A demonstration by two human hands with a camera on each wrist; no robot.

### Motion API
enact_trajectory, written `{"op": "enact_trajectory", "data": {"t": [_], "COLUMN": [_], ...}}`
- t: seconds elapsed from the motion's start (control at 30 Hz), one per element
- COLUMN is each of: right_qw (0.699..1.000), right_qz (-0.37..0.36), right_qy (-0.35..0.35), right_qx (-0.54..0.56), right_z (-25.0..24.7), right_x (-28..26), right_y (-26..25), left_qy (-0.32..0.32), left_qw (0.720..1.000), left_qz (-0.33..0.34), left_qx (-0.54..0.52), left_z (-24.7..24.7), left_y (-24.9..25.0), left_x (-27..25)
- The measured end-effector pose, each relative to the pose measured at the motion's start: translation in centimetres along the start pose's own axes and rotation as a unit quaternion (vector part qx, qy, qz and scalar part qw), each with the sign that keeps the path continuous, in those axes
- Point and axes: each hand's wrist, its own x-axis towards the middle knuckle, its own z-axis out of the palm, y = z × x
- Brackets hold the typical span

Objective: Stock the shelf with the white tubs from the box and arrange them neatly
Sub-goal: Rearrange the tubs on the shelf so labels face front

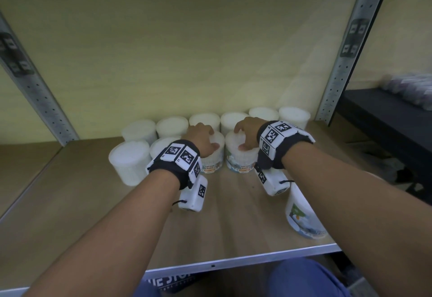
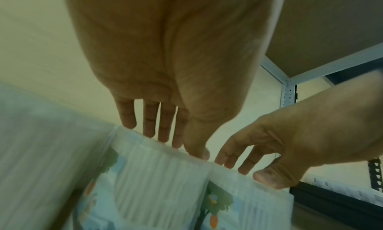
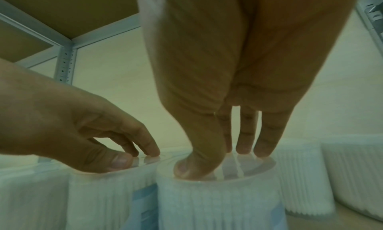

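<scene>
Several white cotton-bud tubs stand on the wooden shelf (image 1: 88,191): a back row (image 1: 171,126) against the wall and a front row. My left hand (image 1: 209,136) rests fingertips and thumb on the lid of one front tub (image 1: 211,164). Its fingers (image 2: 163,127) point straight down onto that lid. My right hand (image 1: 242,137) presses the lid of the neighbouring tub (image 1: 239,161); thumb and fingers (image 3: 265,143) stand on the lid inside the rim of this tub (image 3: 217,200). The two tubs stand side by side, nearly touching. Neither hand wraps a tub's side.
Two more front tubs (image 1: 129,161) stand left of my hands. A single tub (image 1: 301,217) stands near the shelf's front right edge, under my right forearm. Metal uprights (image 1: 346,51) frame the bay. A black shelf (image 1: 385,119) stands to the right.
</scene>
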Motion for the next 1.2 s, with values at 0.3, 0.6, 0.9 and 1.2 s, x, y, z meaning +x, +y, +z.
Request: {"op": "enact_trajectory", "data": {"t": [0.3,0.6,0.9,1.2], "right_qw": [1.000,0.999,0.998,0.998], "right_qz": [-0.012,-0.019,-0.033,-0.041], "right_qy": [-0.007,-0.033,-0.045,-0.031], "right_qx": [-0.011,-0.005,0.000,0.029], "right_z": [0.3,1.2,1.5,3.1], "right_x": [-2.1,-6.5,-10.8,-14.4], "right_y": [-0.5,-1.5,-2.7,-3.0], "left_qy": [-0.019,-0.023,-0.017,-0.010], "left_qw": [1.000,0.999,0.999,0.999], "left_qz": [0.012,0.025,0.021,0.032], "left_qx": [0.013,-0.001,-0.025,-0.022], "left_z": [-0.3,0.1,0.4,1.0], "left_y": [0.3,0.7,0.8,1.2], "left_x": [-1.9,-7.2,-12.0,-16.1]}}
